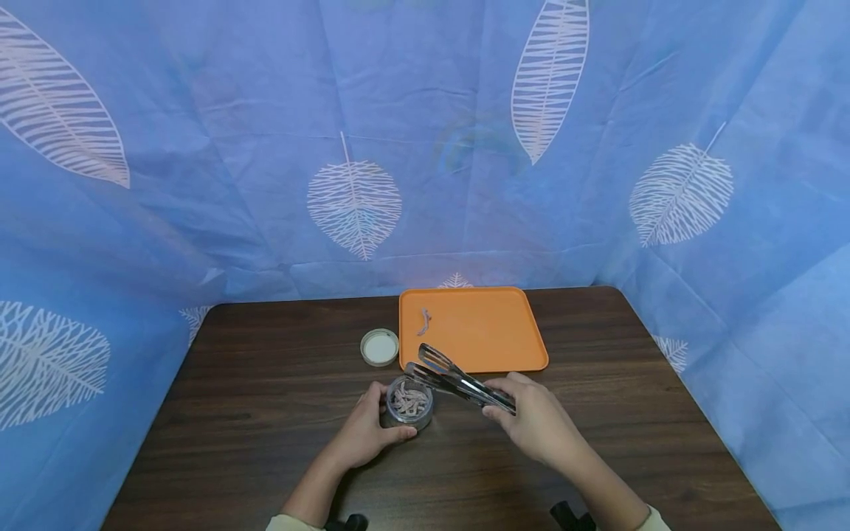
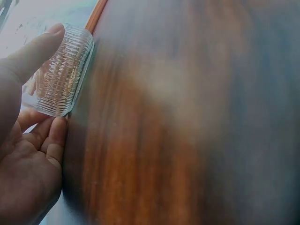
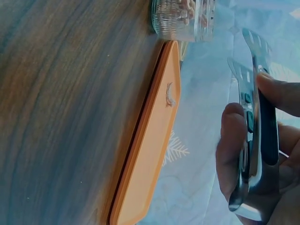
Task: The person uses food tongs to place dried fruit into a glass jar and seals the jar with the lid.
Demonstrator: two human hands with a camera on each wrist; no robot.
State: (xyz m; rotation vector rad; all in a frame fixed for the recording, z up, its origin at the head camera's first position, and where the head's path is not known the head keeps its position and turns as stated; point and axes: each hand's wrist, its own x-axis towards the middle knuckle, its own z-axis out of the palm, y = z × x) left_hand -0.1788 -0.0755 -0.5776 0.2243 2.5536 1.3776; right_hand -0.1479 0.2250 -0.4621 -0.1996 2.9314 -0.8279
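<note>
My left hand (image 1: 364,434) grips a clear ribbed jar (image 1: 410,414) from its left side, thumb in front and fingers behind. Pale, twisted strips (image 1: 409,399) fill the jar, whose top is uncovered. In the left wrist view the thumb lies along the ribbed jar wall (image 2: 70,70). My right hand (image 1: 536,420) holds metal tongs (image 1: 458,380) with dark grips, thumb on one arm and fingers on the other. The tong tips stand apart above the jar's far rim and the tray's near edge, with nothing between them in the right wrist view.
An orange tray (image 1: 485,332) lies behind the jar, with one pale strip (image 1: 424,321) near its left side. Left of the tray is a round lid (image 1: 380,347). All rest on a dark wooden table (image 1: 279,398), with a blue leaf-patterned cloth (image 1: 425,206) hanging behind.
</note>
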